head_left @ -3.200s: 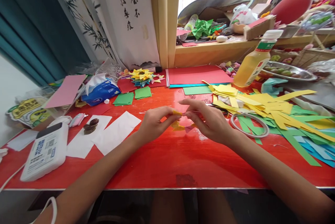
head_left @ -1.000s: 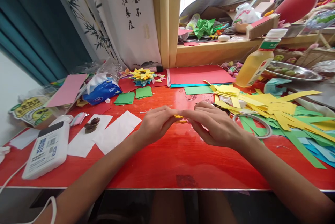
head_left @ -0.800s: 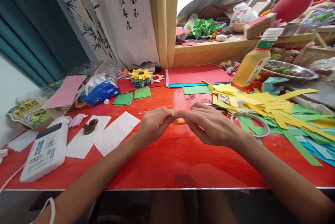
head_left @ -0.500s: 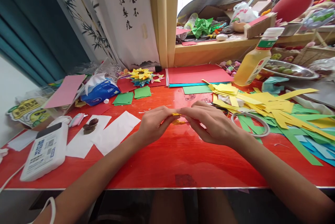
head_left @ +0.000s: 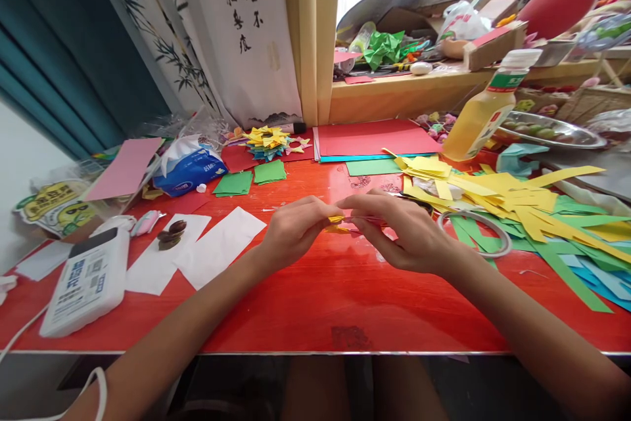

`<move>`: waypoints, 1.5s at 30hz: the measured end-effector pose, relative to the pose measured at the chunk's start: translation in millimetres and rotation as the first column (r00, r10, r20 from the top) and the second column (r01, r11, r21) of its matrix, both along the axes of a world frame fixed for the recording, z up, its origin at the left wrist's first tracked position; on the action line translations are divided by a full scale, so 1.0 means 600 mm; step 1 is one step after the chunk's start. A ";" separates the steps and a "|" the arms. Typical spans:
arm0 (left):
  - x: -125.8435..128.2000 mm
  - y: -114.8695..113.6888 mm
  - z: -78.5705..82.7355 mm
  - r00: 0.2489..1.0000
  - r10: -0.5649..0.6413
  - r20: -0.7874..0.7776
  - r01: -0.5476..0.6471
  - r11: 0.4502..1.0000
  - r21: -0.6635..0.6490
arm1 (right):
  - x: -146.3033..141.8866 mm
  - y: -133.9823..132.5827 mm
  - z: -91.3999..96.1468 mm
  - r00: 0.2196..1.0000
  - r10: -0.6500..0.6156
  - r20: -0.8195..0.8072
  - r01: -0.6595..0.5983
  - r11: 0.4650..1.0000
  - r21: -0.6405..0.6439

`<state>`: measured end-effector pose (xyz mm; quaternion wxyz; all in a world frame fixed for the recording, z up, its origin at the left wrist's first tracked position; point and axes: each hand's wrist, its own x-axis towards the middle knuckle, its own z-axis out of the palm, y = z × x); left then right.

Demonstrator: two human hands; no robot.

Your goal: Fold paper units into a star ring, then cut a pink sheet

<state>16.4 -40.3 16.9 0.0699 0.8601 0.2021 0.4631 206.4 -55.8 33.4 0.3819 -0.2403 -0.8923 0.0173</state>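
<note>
My left hand (head_left: 296,230) is closed, pinching a small folded yellow paper piece (head_left: 336,219) above the middle of the table. Facing it, my right hand (head_left: 404,230) has its thumb and fingers closed on a thin pink folded paper piece (head_left: 362,218). The two pieces meet or overlap between my fingertips; my fingers hide most of them, so I cannot tell whether they are joined. Behind my hands, a wreath of folded yellow and blue paper (head_left: 267,140) lies at the back of the table.
Green paper squares (head_left: 233,184), a blue tissue pack (head_left: 190,171), white paper sheets (head_left: 221,247) and a white box-shaped device (head_left: 89,283) lie to the left. On the right are yellow paper strips (head_left: 522,201), a tape roll (head_left: 507,243) and a drink bottle (head_left: 478,115). Red sheets (head_left: 374,138) are stacked behind.
My fingertips have drawn slightly apart, and the pink paper piece now shows at my right fingers. The view has shifted a little.
</note>
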 end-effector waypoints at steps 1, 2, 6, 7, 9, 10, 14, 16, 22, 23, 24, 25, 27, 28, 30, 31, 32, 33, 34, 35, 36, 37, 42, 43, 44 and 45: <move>0.000 0.000 -0.001 1.000 0.003 0.001 -0.003 1.000 -0.002 | 0.000 0.001 0.000 1.000 0.005 0.013 -0.005 1.000 0.015; 0.000 -0.001 -0.002 1.000 0.009 0.000 -0.009 1.000 -0.007 | 0.000 0.002 0.000 1.000 0.005 0.022 -0.006 1.000 0.030; 0.000 -0.002 -0.003 1.000 0.015 -0.004 -0.015 1.000 -0.025 | -0.001 0.002 -0.001 1.000 -0.002 0.024 0.000 0.998 0.061; 0.000 -0.002 -0.003 1.000 0.015 -0.004 -0.015 0.999 -0.030 | -0.002 0.002 0.000 1.000 -0.008 0.020 0.008 0.999 0.046; 0.000 -0.001 -0.004 1.000 0.013 -0.006 -0.014 0.999 -0.052 | -0.001 0.000 0.001 1.000 -0.025 0.015 0.025 1.000 -0.015; 0.001 0.000 -0.004 1.000 0.010 -0.005 -0.010 0.998 -0.066 | 0.000 0.000 0.003 0.999 -0.030 0.015 0.031 0.998 -0.052; 0.001 0.003 -0.005 1.000 -0.009 0.015 0.010 0.995 -0.101 | 0.002 0.000 0.007 1.000 -0.010 0.017 0.013 0.986 -0.167; 0.001 0.003 -0.005 1.000 -0.017 0.016 0.019 0.994 -0.108 | 0.002 0.000 0.007 1.000 0.003 0.000 -0.003 0.980 -0.199; 0.001 0.002 -0.005 1.000 -0.005 -0.016 0.003 0.996 -0.088 | 0.001 -0.001 0.006 1.000 -0.012 -0.020 0.007 0.974 -0.226; 0.001 0.002 -0.006 1.000 -0.005 -0.023 0.003 0.996 -0.089 | 0.001 -0.001 0.006 1.000 -0.015 -0.018 0.011 0.975 -0.223; 0.001 0.002 -0.006 1.000 -0.009 -0.025 0.007 0.996 -0.093 | 0.000 -0.001 0.006 1.000 -0.017 -0.015 0.014 0.975 -0.220; 0.000 0.002 -0.006 1.000 -0.018 -0.024 0.015 0.995 -0.099 | 0.000 -0.001 0.007 1.000 -0.019 -0.010 0.016 0.976 -0.217; 0.000 0.002 -0.006 0.999 -0.034 -0.019 0.032 0.993 -0.110 | -0.001 -0.001 0.008 1.000 -0.022 -0.003 0.021 0.978 -0.208; 0.000 0.002 -0.006 0.999 -0.040 -0.015 0.038 0.993 -0.114 | -0.001 0.000 0.008 1.000 -0.024 -0.001 0.024 0.979 -0.201; 0.000 0.002 -0.006 0.999 -0.043 -0.008 0.042 0.992 -0.117 | -0.002 0.000 0.008 0.999 -0.032 -0.001 0.031 0.982 -0.184; 0.001 0.002 -0.005 0.999 -0.043 -0.006 0.042 0.992 -0.118 | -0.002 0.000 0.008 0.999 -0.036 -0.002 0.035 0.983 -0.179; 0.001 0.001 -0.005 0.999 -0.041 -0.002 0.041 0.992 -0.116 | -0.002 0.000 0.008 0.999 -0.039 -0.005 0.037 0.984 -0.177; 0.002 0.000 -0.004 0.999 -0.041 0.003 0.041 0.993 -0.115 | -0.002 0.000 0.008 0.999 -0.041 -0.008 0.039 0.983 -0.180; 0.002 0.000 -0.004 0.999 -0.043 0.008 0.044 0.992 -0.115 | -0.002 0.000 0.008 0.999 -0.043 -0.013 0.039 0.982 -0.185; 0.002 -0.001 -0.004 0.999 -0.046 0.012 0.047 0.992 -0.119 | -0.003 0.000 0.008 0.999 -0.044 -0.019 0.039 0.980 -0.195; 0.002 -0.001 -0.004 0.999 -0.049 0.018 0.051 0.990 -0.129 | -0.003 0.000 0.007 0.999 -0.042 -0.025 0.036 0.978 -0.207; 0.002 -0.002 -0.004 0.998 -0.052 0.024 0.055 0.988 -0.141 | -0.003 0.001 0.007 0.999 -0.041 -0.031 0.034 0.976 -0.217; 0.002 -0.004 -0.003 0.997 -0.065 0.031 0.070 0.973 -0.220 | -0.003 0.002 0.008 0.999 -0.018 -0.037 0.008 0.965 -0.261; 0.003 -0.004 -0.003 0.997 -0.068 0.030 0.073 0.971 -0.229 | -0.003 0.002 0.008 0.999 -0.009 -0.038 -0.001 0.962 -0.272; 0.003 -0.004 -0.003 0.997 -0.070 0.027 0.075 0.969 -0.237 | -0.002 0.002 0.008 0.999 0.001 -0.038 -0.012 0.959 -0.284; 0.004 -0.004 -0.002 0.997 -0.072 0.027 0.076 0.967 -0.245 | -0.002 0.003 0.008 0.999 0.010 -0.039 -0.021 0.956 -0.294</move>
